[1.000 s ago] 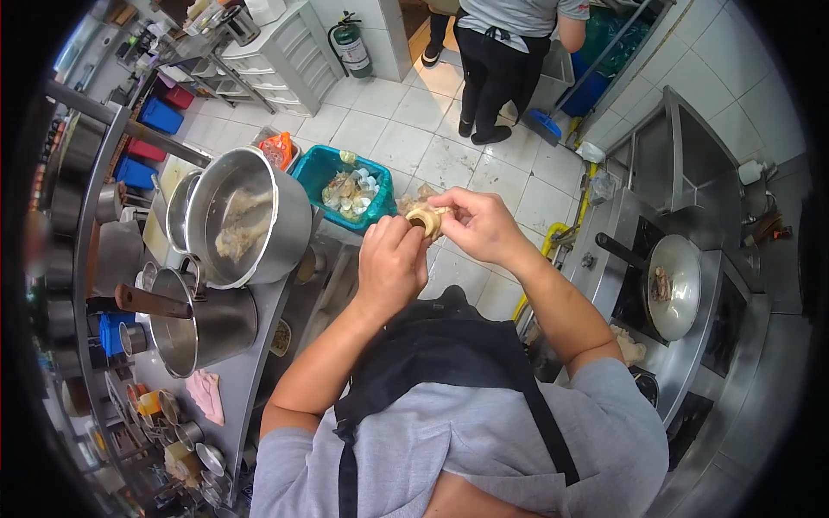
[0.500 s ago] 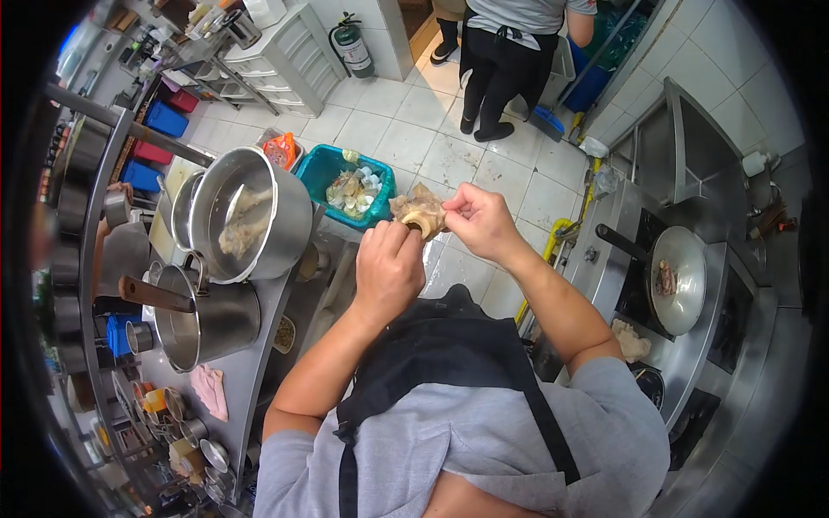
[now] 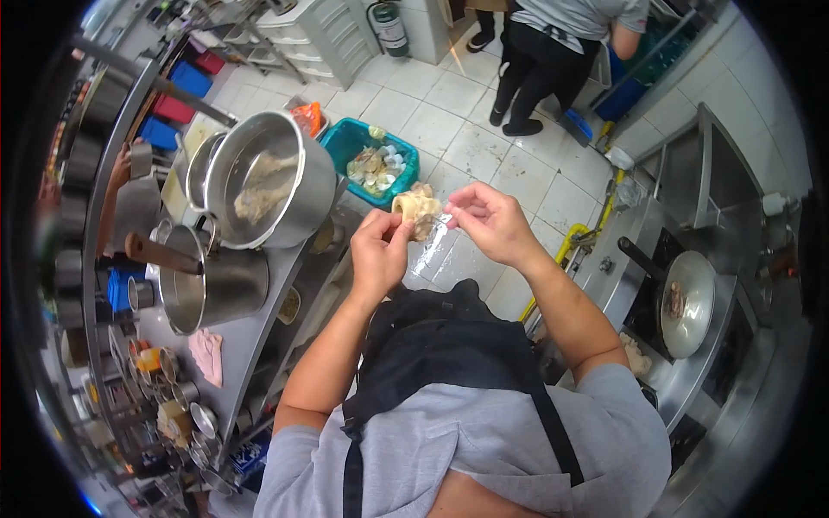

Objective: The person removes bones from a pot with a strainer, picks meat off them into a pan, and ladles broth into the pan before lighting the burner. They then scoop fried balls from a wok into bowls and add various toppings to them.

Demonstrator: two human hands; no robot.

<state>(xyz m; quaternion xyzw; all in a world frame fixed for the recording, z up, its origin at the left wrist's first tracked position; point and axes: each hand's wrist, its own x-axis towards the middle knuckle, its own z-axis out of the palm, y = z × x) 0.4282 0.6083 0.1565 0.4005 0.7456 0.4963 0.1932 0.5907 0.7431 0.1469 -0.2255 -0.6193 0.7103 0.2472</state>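
My left hand (image 3: 378, 255) is closed on a meaty bone (image 3: 418, 207) with a pale, ring-shaped end, holding it up in front of my apron. Just right of the bone is my right hand (image 3: 492, 227), its thumb and fingertips drawn together in a pinch. Whatever lies between those fingertips is too small to make out. Ragged, light brown meat clings to the bone's far side. Below and beyond both hands, a teal bin (image 3: 410, 178) on the floor contains scraps and pale shells.
A large pot (image 3: 302, 177) with meaty bones in liquid stands on the steel counter at left, beside a smaller pot (image 3: 233, 289) with a wooden-handled tool (image 3: 164, 254). A pan (image 3: 698, 315) rests on the stove at right. A co-worker (image 3: 553, 52) stands ahead.
The bone has turned so its ring end faces left. My right hand has shifted slightly away from it, and its fingers have loosened. The whole view has tilted a little.
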